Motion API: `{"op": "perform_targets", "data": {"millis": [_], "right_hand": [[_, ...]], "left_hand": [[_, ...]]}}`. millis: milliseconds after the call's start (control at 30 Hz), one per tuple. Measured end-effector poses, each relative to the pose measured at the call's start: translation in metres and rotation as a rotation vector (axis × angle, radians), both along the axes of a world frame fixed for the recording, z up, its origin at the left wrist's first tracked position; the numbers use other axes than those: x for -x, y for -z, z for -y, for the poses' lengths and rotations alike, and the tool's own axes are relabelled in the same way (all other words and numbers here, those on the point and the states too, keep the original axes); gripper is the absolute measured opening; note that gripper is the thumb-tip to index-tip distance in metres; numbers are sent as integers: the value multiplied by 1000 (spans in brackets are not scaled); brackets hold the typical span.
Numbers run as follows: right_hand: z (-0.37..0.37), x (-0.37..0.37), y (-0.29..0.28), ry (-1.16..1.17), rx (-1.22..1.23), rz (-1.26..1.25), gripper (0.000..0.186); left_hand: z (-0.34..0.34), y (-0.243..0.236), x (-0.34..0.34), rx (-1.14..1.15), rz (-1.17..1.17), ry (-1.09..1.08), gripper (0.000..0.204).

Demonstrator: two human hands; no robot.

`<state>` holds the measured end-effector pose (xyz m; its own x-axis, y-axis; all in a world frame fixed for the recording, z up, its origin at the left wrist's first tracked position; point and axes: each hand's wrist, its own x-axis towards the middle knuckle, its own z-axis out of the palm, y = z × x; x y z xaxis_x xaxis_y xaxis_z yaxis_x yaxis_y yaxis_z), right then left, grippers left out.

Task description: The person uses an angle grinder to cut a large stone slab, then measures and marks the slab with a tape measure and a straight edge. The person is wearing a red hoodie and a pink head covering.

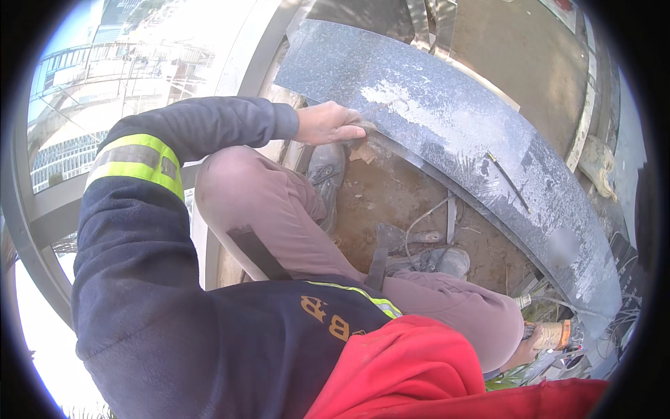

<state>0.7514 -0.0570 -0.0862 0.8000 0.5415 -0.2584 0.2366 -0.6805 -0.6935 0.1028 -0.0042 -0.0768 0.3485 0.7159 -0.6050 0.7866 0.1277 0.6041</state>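
Observation:
A long speckled blue-grey metal panel (453,119) with white patches spans the upper and right side. My left hand (328,126) grips its near edge at the upper middle, thumb below the fingertips. A slim dark rod with a yellowish end (509,183), perhaps a pen or marker, lies on the panel. At lower right, beside my knee, my right hand (529,343) is closed on a tan and orange cylindrical tool (555,334), partly hidden by my leg. A cable (419,223) runs over the dirty floor under the panel.
A window frame (38,188) with a bright view of scaffolding fills the left. My shoes (447,262) rest on the dirty floor (384,188). A tan sack-like object (597,167) lies beyond the panel, and tangled cables (624,300) crowd the lower right.

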Motion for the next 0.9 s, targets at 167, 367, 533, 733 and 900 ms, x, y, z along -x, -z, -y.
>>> {"op": "perform_targets", "data": {"millis": [167,367,533,733,900], "right_hand": [[-24,26,5,-76,-52,-9,55],[-46,49,6,-118,-91,-4,57],[-57,62,12,-130,-120,-44,58],[-70,62,8,-148,-184,-26,59],[-77,66,17,-195,-200,-65,60]], "left_hand": [[47,-27,126,-507,-352,-850,43],[39,15,174,-1356,-627,-1148,41],[114,80,199,-715,-865,-1226,38],[147,42,124,-748,-801,-1360,37],[225,131,130,-338,-810,-1345,37]]}}
